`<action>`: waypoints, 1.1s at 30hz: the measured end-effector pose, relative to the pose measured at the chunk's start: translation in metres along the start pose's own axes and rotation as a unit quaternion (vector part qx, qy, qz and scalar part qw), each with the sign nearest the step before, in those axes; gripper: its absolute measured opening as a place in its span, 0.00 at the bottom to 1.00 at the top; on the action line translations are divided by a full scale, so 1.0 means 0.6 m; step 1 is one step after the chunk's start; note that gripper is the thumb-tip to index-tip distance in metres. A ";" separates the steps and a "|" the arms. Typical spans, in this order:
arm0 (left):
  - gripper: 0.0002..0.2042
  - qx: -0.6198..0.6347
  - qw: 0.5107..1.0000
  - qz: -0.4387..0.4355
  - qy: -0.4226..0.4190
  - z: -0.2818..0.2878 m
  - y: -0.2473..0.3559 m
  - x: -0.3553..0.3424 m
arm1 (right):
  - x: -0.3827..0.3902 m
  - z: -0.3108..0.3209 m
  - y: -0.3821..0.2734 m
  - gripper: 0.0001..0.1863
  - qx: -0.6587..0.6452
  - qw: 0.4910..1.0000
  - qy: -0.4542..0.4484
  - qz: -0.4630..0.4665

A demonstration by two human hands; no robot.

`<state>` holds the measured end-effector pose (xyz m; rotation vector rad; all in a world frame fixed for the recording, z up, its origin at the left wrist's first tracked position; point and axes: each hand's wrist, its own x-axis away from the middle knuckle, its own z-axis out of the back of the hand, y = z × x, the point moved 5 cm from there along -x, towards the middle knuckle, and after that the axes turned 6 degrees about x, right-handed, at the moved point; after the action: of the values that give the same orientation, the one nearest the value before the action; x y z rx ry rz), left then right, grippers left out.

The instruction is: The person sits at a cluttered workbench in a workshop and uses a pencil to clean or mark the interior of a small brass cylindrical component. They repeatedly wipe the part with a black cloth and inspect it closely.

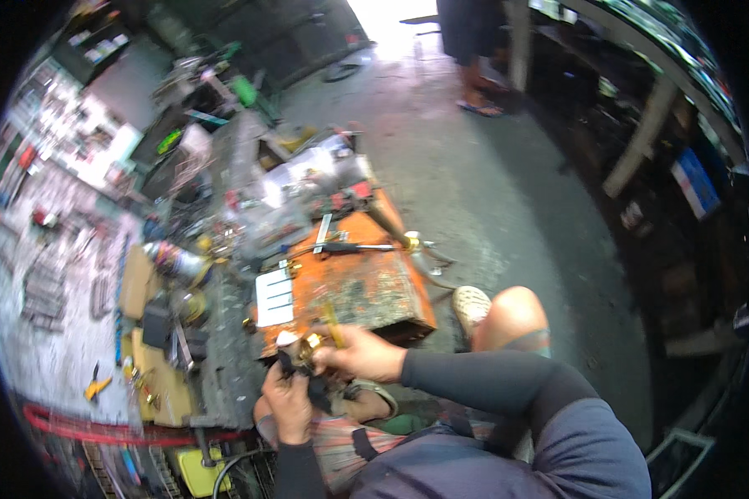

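Note:
Low in the view, my right hand (pixel 354 356) has its fingers closed on a shiny brass piece (pixel 311 344). My left hand (pixel 288 403) pinches a dark, soft-looking item (pixel 287 363) just beside it, under a small white object (pixel 286 338). A thin yellow piece (pixel 334 326) rises behind my right fingers. Above both hands is a worn orange box (pixel 358 295) bearing a white lined card (pixel 274 295), a dark-handled tool (pixel 349 248) and small metal parts. The picture is blurred.
A cluttered workbench (pixel 208 399) runs along the left, with clear containers (pixel 308 175), a bottle (pixel 177 264) and yellow-handled pliers (pixel 96 387). Another person's legs (pixel 470 71) show at the back. Dark shelving (pixel 657 125) lines the right, beside the concrete floor (pixel 558 216).

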<state>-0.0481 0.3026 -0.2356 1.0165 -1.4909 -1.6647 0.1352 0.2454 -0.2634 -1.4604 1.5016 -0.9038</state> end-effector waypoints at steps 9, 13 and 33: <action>0.21 -0.048 0.984 -0.129 0.111 0.004 0.070 0.011 | 0.014 0.003 -0.020 0.21 -0.296 0.949 -0.071 -0.086; 0.15 -0.309 0.923 -0.222 -0.055 -0.066 0.114 0.015 | 0.012 0.012 0.010 0.18 -0.163 0.983 -0.033 -0.080; 0.24 0.262 0.959 0.102 -0.034 -0.061 0.002 0.002 | 0.021 -0.001 -0.090 0.29 0.414 0.880 0.113 0.205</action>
<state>-0.0164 0.2845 -0.2362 1.0325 -2.0694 -1.1928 0.1563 0.2296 -0.2149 -0.4056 1.2521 -1.2556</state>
